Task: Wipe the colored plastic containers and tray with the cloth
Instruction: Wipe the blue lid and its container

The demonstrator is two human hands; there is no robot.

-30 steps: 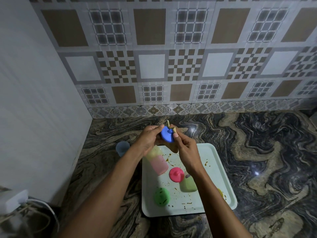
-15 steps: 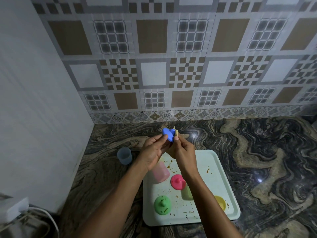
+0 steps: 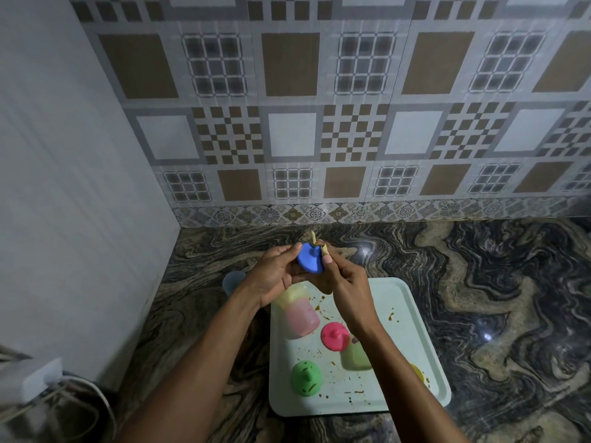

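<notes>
the blue lid, at frame centre above the far edge of the tray, is now turned more face-on. it is held in the grip of the left hand, and the cloth is pinched against it by the right hand. wiping is judged unfinished.

bare left hand, bare right hand, two slim bare forearms

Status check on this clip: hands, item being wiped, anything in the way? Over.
Left hand holds blue lid. Right hand pinches cloth against it. Tray stained, green lid speckled. Nothing blocking.
</notes>
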